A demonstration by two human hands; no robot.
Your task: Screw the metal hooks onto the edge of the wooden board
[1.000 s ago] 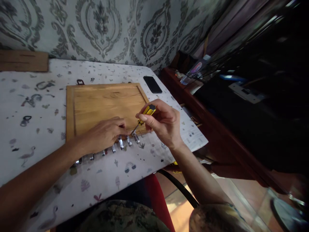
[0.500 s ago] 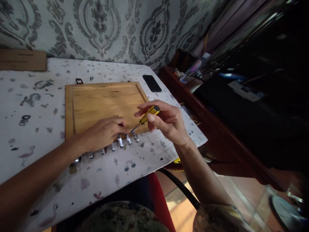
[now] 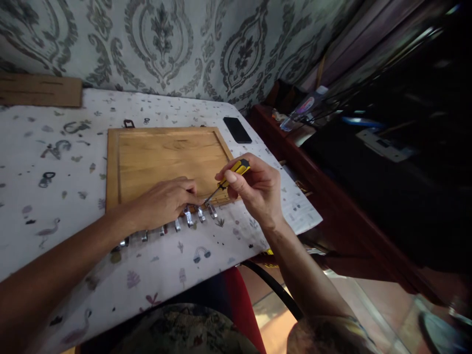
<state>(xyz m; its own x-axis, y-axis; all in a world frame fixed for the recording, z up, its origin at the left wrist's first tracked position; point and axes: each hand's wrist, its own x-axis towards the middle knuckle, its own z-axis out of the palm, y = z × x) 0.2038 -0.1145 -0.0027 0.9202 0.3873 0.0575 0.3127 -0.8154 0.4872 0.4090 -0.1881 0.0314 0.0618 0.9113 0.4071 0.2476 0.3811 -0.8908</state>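
Observation:
My right hand [image 3: 258, 189] grips the yellow and black handle of a screwdriver [image 3: 239, 168] between thumb and fingers. The shaft slants down left, its tip beside a metal hook [image 3: 211, 210] at the near edge of a framed wooden board [image 3: 165, 152]. My left hand [image 3: 169, 199] rests over that edge, thumb and forefinger closed together right by the tip. Whatever they pinch is too small to make out. Several more shiny hooks [image 3: 189, 217] line the edge, some partly behind the left hand. Small dark holes show in the wood near the tip.
The board lies on a table with a printed white cloth [image 3: 158, 280]. Behind its right corner is a black phone [image 3: 237, 130]. A cardboard piece [image 3: 40, 90] is at the back left. To the right, a plastic bottle [image 3: 304, 108] stands on a dark red wooden desk [image 3: 332, 196].
My right fingers have closed further round the screwdriver handle. The whole view has shifted slightly, so everything appears further right. My left hand stays at the board's edge.

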